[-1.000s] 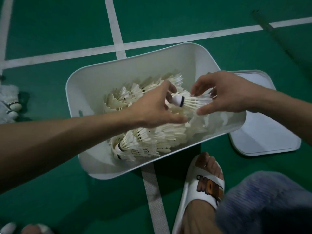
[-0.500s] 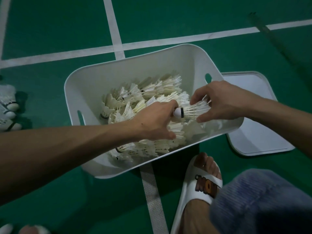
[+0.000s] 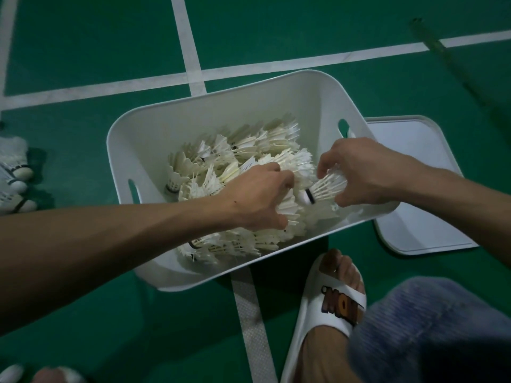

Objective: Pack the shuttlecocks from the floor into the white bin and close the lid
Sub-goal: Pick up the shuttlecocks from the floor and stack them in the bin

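We see the right hand (image 3: 367, 172) pinching a single white feathered shuttlecock with a black-banded cork tip (image 3: 327, 186) by its skirt, cork pointing toward the left hand (image 3: 257, 200), low over the near right part of the white plastic bin with slotted handles (image 3: 177, 134). Held by the feathers with the nose leading, it is, we judge, lined up to be tucked in rather than dropped. The left hand reaches into the heap of white feathered shuttlecocks (image 3: 249, 150) lying in the bin, its fingers curled round a clump of them; we take it to be steadying or parting the heap so the single shuttlecock has a place. The flat white rounded-rectangle lid (image 3: 420, 225) lies on the green court floor (image 3: 83, 51) just beside the bin's right wall, one edge hidden behind it. We think it is off because packing is not over, yet close enough to reach. A few loose white shuttlecocks (image 3: 13, 186) lie on the floor well apart to the bin's left, so we judge collecting unfinished. A foot in a white slide sandal (image 3: 329, 305) stands near the bin's front side.
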A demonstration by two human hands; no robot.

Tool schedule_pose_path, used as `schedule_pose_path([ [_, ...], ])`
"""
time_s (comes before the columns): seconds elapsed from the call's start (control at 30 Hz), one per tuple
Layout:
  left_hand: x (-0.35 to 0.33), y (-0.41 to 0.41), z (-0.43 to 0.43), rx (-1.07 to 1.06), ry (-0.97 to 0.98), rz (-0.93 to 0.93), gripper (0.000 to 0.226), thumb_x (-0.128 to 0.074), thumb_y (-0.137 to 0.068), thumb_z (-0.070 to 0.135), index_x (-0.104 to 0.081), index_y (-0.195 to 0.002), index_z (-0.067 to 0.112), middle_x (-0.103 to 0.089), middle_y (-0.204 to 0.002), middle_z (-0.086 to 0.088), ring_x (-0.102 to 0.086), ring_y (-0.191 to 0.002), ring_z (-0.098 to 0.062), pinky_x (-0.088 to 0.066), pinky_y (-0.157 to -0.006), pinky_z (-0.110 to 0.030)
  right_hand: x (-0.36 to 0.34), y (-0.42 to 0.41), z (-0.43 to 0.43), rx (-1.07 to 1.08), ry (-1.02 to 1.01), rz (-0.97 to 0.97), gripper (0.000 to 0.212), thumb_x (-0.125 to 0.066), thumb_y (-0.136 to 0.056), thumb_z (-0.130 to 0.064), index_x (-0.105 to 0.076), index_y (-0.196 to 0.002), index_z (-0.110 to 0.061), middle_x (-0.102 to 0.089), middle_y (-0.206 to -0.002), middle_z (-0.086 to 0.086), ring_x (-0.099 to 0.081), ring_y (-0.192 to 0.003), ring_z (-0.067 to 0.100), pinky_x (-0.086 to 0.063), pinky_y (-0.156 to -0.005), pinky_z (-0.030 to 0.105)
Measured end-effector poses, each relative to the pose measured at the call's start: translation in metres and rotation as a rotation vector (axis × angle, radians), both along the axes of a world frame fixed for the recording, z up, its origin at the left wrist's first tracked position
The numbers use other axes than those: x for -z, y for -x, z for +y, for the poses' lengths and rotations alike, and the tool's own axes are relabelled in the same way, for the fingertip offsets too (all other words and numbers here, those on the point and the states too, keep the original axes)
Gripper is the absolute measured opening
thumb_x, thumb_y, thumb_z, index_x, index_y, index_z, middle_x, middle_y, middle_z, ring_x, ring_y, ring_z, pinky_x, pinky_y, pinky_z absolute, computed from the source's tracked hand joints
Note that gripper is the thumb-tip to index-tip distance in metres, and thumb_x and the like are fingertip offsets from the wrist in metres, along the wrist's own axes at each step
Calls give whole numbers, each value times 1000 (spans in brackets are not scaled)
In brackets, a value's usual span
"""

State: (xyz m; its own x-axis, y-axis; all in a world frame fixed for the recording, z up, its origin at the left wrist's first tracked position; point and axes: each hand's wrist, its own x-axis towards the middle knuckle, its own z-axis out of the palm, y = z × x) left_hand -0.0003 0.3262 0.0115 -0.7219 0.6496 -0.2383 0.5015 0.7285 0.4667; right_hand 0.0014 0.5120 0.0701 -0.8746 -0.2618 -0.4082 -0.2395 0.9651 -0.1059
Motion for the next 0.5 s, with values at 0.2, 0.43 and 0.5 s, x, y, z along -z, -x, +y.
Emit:
schedule_pose_path([
  [0.2,-1,0,-6,6,-21,-27,63,-75,-73,46,-48,-126,24,-43,-100,9,-46,-92,-11,-38,-75,-24,13,-12,-15,53,140,-39,55,-85,-64,-35,-67,-113,-20,-68,-102,-1,-59,-84,12,-50,-77,26],
  [0.43,-4,-1,-8,27,-24,-48,75,-72,-76,48,-40,-140,24,-48,-108,6,-46,-97,-11,-38,-82,-23,20,-8,-21,136,218,-74,57,-87,-62,-38,-66,-113,-25,-67,-112,-5,-63,-93,13,-50,-80,28],
  [0.5,-9,-2,-13,19,-74,-78,82,-72,-76,49,-33,-143,25,-47,-126,4,-44,-107,-8,-35,-88,-20,17,-9,-19,180,260,-118,59,-88,-62,-36,-65,-115,-26,-64,-117,-6,-65,-86,10,-53,-81,31],
])
